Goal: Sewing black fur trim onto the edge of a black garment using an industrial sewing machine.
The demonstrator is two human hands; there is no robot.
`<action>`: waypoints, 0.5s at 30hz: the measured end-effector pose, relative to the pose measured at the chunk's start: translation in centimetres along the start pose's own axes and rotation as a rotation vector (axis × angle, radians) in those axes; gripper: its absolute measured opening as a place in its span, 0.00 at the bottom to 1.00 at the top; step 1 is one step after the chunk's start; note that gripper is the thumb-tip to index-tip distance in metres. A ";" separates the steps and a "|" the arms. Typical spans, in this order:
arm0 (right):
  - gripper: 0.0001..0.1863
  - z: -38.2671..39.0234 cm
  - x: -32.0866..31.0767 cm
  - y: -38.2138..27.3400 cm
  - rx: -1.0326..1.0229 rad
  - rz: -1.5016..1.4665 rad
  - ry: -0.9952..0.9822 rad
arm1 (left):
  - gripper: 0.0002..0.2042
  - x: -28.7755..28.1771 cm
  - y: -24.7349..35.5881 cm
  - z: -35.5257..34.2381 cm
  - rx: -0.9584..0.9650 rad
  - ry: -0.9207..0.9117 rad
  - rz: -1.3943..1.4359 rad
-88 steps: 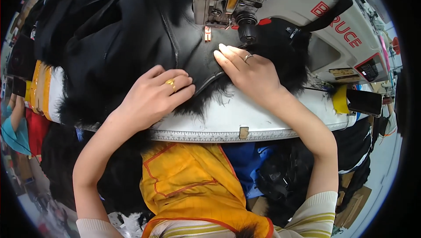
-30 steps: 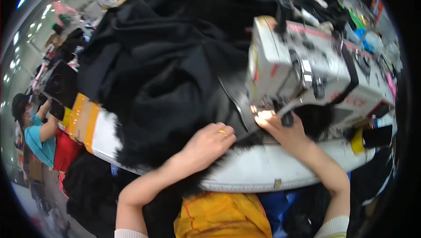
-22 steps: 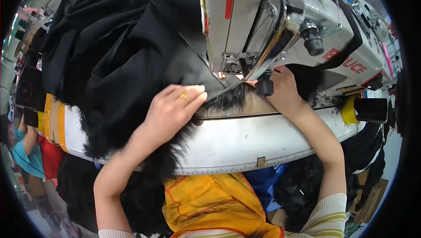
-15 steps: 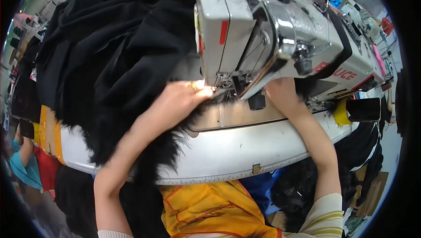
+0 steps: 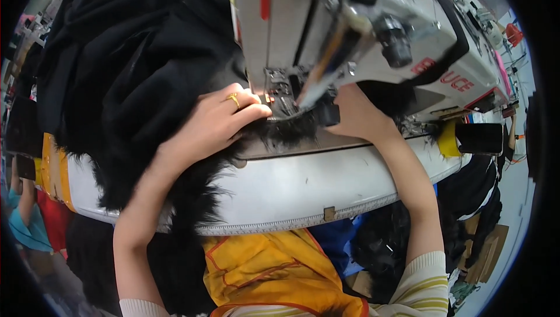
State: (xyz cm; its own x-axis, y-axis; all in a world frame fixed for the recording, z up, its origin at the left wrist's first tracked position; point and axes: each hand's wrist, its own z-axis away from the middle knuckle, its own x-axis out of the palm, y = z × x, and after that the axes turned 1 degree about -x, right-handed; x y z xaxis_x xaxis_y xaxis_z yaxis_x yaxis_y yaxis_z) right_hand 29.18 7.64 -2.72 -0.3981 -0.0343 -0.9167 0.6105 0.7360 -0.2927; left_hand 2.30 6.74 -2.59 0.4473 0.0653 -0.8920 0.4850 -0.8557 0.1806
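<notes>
Black fabric with a shaggy fur edge (image 5: 140, 77) spreads over the left of the table and runs under the head of a white sewing machine (image 5: 385, 48). Just left of the lit needle area (image 5: 283, 98), my left hand (image 5: 219, 118), with a yellow ring, presses on the fabric, thumb and forefinger together at its edge. A strip of black fur (image 5: 291, 132) shows in front of the presser foot. My right hand (image 5: 361, 115) reaches behind the metal arm on the needle's right; its fingers are hidden there.
A white table edge (image 5: 303, 185) with a measuring tape along it curves in front of me. Beside a yellow roll (image 5: 448, 140) at right is a dark phone-like slab (image 5: 479, 138). A yellow apron (image 5: 274, 270) covers my lap. Another person's teal sleeve (image 5: 26, 223) shows far left.
The view has shifted, so the machine sits higher and further left. More fur shows before the presser foot. My left hand stays beside the needle area, its ring now in plainer view.
</notes>
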 end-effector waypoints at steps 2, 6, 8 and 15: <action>0.19 0.1 -0.1 -0.2 0.002 0.043 0.010 | 0.12 0.1 1.1 -0.8 0.034 -0.017 -0.170; 0.16 0.4 -0.1 -0.3 -0.134 0.029 0.087 | 0.15 -0.7 2.5 -1.4 -0.059 -0.035 -0.117; 0.14 0.5 0.0 -0.1 -0.221 0.130 0.114 | 0.13 -0.8 3.4 -0.5 0.033 -0.003 -0.155; 0.17 1.5 0.2 0.4 -0.332 0.369 0.157 | 0.13 -0.5 4.7 2.6 -0.089 0.040 -0.086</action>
State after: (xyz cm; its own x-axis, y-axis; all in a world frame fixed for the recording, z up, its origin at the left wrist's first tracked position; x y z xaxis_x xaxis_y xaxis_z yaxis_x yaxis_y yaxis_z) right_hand 30.39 6.89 -3.42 -0.3109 0.3507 -0.8834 0.4894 0.8558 0.1675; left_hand 2.43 1.36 -2.37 0.4298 0.1580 -0.8890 0.5871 -0.7969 0.1422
